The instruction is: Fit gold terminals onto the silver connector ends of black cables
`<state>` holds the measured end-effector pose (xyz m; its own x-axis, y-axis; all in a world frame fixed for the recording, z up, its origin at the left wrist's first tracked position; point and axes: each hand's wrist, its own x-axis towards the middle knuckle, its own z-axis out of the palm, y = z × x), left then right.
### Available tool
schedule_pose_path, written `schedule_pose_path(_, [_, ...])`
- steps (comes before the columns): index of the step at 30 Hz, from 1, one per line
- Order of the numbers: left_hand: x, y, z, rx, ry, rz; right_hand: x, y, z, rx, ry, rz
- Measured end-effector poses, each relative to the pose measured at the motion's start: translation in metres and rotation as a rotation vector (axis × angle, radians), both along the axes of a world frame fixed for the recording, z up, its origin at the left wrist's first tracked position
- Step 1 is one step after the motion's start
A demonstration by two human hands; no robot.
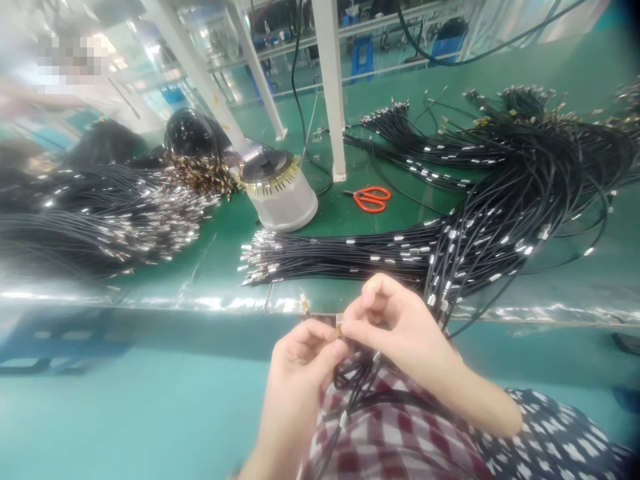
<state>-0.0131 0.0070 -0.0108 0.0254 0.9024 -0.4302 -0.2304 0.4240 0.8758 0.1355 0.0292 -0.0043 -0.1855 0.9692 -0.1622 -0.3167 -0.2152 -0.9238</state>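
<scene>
Close together at the table's front edge, my two hands are pinched over my lap. My left hand is closed with thumb and forefinger around a black cable; a small metal cable tip pokes up beyond its fingers. My right hand pinches at the same spot, where a tiny brass-coloured connector shows between the fingertips. Fingers hide most of that joint. Below them, looped black cables hang over a checked apron. Just behind the hands lies a long bundle of black cables with silver ends.
On the green table are orange-handled scissors and a white tub with brass terminals around its rim. Heaped cables lie left; more cables spread right. A white post stands mid-table. Another person is blurred at far left.
</scene>
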Motion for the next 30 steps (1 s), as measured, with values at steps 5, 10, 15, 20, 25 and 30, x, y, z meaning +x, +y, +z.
schedule_pose_path(5, [-0.003, 0.004, -0.001, 0.044, -0.042, -0.098, 0.002, 0.013, -0.011, -0.045, 0.152, 0.149])
schedule_pose_path(10, [-0.004, 0.008, -0.003, 0.015, -0.181, -0.175, -0.001, 0.021, -0.026, -0.066, 0.374, 0.312])
schedule_pose_path(15, [-0.005, 0.01, -0.005, 0.022, -0.168, -0.165, 0.0, 0.02, -0.031, -0.051, 0.331, 0.312])
schedule_pose_path(20, [-0.002, 0.009, -0.005, 0.021, -0.116, -0.045, 0.004, 0.017, -0.017, 0.135, -0.017, 0.201])
schedule_pose_path(25, [-0.005, -0.001, 0.001, 0.123, -0.081, 0.137, 0.008, 0.031, -0.018, 0.109, -0.113, -0.176])
schedule_pose_path(30, [-0.004, -0.011, 0.006, 0.156, -0.009, -0.166, -0.015, 0.039, -0.036, 0.099, -0.063, -0.029])
